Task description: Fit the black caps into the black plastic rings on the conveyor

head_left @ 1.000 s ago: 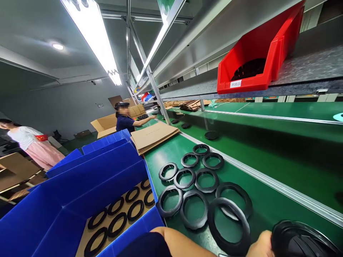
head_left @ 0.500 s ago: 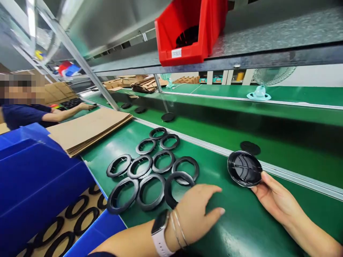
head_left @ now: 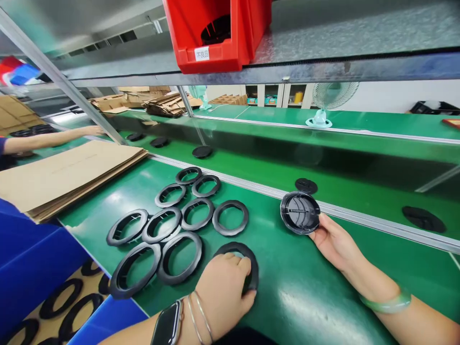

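Ring (head_left: 254, 269), black and round with no long axis, lying on the green worktop (head_left: 305, 302) directly under the left hand (head_left: 224, 287) — fingers curled toward its opening, thumb at the near rim, closed on it. Up and to the ring's right, well apart, the right hand (head_left: 334, 242) pinches a ribbed black cap (head_left: 300, 214) by its edge, open side facing the viewer. Nine similar rings (head_left: 230, 231) lie left and beyond — then a blue box (head_left: 36, 258) at lower left, a red bin (head_left: 215, 60) above.

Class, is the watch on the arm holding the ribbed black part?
No, the right hand holds the ribbed part, while the watch is on the left arm.
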Demonstrator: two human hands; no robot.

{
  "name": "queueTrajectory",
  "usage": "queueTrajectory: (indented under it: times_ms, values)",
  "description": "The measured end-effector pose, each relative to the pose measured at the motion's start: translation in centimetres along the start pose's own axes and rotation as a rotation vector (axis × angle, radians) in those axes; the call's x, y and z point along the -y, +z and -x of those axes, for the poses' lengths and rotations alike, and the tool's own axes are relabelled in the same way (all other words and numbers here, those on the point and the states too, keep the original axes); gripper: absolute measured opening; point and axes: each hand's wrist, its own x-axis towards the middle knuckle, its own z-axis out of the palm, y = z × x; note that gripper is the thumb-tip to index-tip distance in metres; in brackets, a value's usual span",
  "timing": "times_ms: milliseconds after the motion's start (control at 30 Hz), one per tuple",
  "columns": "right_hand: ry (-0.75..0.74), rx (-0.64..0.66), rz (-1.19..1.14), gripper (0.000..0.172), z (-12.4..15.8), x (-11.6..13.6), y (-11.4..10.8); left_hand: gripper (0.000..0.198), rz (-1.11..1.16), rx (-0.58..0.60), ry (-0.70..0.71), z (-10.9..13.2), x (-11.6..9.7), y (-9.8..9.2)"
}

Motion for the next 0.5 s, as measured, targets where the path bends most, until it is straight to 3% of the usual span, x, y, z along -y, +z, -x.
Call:
queueTrajectory:
  times_ms: [100,200,300,367,433,500]
  values:
    - [-0.006,0.005,0.017,0.038,0.0,0.2,0.3,0.033,-0.079,0.116,0.054,0.0,-0.5,-0.3]
    - [-0.01,0.028,0.023,0.039,-0.1,0.2,0.3,0.017,0.021,0.193,0.13,0.1,-0.7,-0.8]
    - [-0.028,0.021,0.033,0.038,0.0,0.0,0.2,0.009,0.519,0.248,0.263,-0.4,-1.4,-0.3]
    - [-0.052,-0.004,0.067,0.04,0.2,-0.2,0.1,0.024,1.012,0.364,0.31,-1.2,-1.8,1.2]
    - [-0.081,-0.031,0.152,0.042,0.1,-0.3,0.5,0.048,1.445,0.507,0.249,-2.4,-2.1,3.7]
    - [-0.121,-0.031,0.293,0.044,-0.8,-0.2,1.6,0.064,1.686,0.572,0.132,-3.8,-2.3,6.4]
